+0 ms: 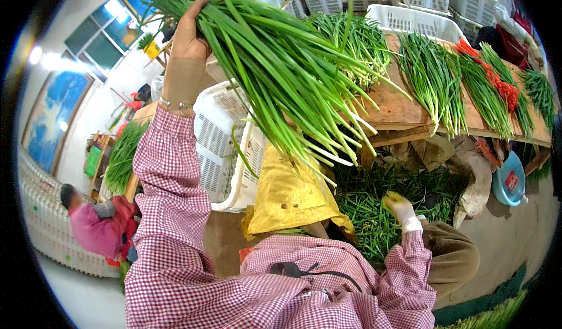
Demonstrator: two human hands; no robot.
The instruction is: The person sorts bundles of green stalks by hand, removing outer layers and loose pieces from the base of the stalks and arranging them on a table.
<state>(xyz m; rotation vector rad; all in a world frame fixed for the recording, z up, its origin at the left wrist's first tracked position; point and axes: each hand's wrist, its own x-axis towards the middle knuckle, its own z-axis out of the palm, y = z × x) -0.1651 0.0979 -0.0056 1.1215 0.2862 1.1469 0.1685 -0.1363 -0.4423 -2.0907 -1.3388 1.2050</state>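
My left hand (pixel 193 27) is raised at the upper left, closed round a large bunch of garlic chives (pixel 281 65). The leafy ends are by the hand, and the pale stalk ends fan out down to the right. Lower right, my right hand (pixel 401 207) hangs over a heap of loose green leaves (pixel 380 229) under the table. Its fingertips look yellow, and whether they grip anything is unclear. A yellow plastic sheet (pixel 287 194) covers my lap beneath the stalks.
Chive bunches (pixel 430 77) lie on the wooden table (pixel 386 109), with red ties (pixel 489 74) over some. A white crate (pixel 219 147) stands at left, more crates (pixel 322 1) behind. A blue basin (pixel 509 179) is at right. Another person (pixel 99 226) sits far left.
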